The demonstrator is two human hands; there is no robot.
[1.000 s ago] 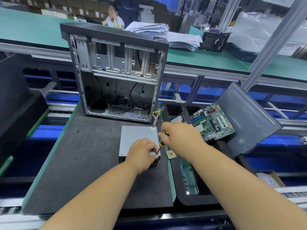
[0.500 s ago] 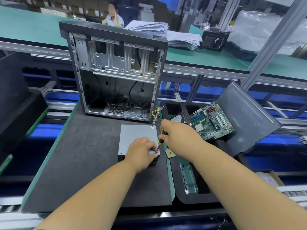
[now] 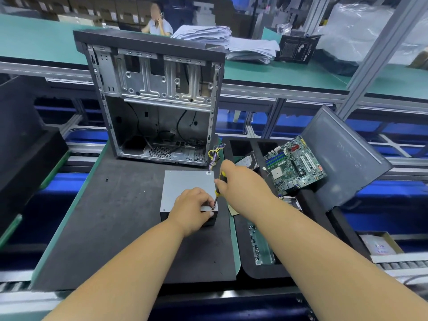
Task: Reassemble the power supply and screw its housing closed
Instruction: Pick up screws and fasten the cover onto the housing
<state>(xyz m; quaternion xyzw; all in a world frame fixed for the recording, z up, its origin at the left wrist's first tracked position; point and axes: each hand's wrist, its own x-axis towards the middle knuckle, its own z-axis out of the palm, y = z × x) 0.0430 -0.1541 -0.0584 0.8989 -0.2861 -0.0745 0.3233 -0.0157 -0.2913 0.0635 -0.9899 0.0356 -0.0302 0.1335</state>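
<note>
Gripping the screwdriver (image 3: pixel 219 186), the right hand (image 3: pixel 240 181) drives a corner screw of the power supply (image 3: pixel 185 184) on the worktop (image 3: pixel 111 205); the left hand (image 3: pixel 192 208) pinches beside the tip, which may slip if tilted.

One power supply (image 3: pixel 188 188), one screwdriver (image 3: pixel 219 189), one motherboard (image 3: pixel 295 165).

I am in a factory where computers get put together. I see long green benches (image 3: pixel 289 72) on metal frames (image 3: pixel 379 52), an open computer case (image 3: pixel 152 98) on a black mat (image 3: pixel 111 216), and a green circuit board (image 3: pixel 295 166) in a black tray (image 3: pixel 261 272). Far back there are stacked boxes (image 3: pixel 76 6), piles of paper (image 3: pixel 231 42) and another person (image 3: pixel 158 22) at a bench.
</note>
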